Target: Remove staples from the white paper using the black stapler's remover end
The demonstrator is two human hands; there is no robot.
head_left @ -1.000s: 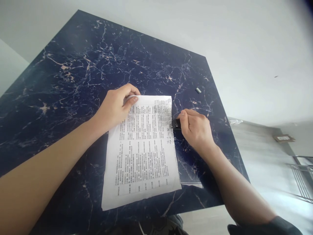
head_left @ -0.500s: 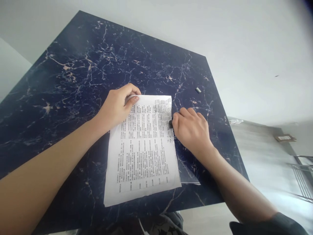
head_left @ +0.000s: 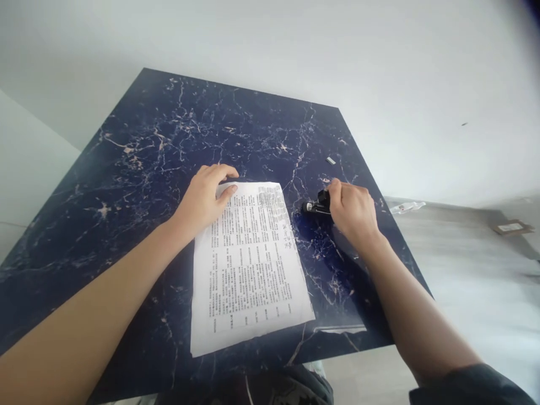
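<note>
A printed sheet of paper (head_left: 248, 270) lies on the dark blue marble table (head_left: 139, 152). My left hand (head_left: 205, 197) rests on the sheet's top left corner, fingers curled and thumb pressing the paper down. My right hand (head_left: 352, 211) is closed around a small black tool, perhaps a stapler (head_left: 315, 206), which pokes out leftward on the table just right of the sheet's top right corner. The tool is clear of the paper's edge.
A small light-coloured piece (head_left: 331, 161) lies on the table beyond my right hand. The table's right edge (head_left: 405, 253) drops to a pale floor, where a clear wrapper (head_left: 405, 207) and a flat brown item (head_left: 508, 228) lie.
My right hand has pulled the black tool away from the paper's right edge, up and to the right. The camera view has tilted, so the table sits lower. My left hand holds still.
</note>
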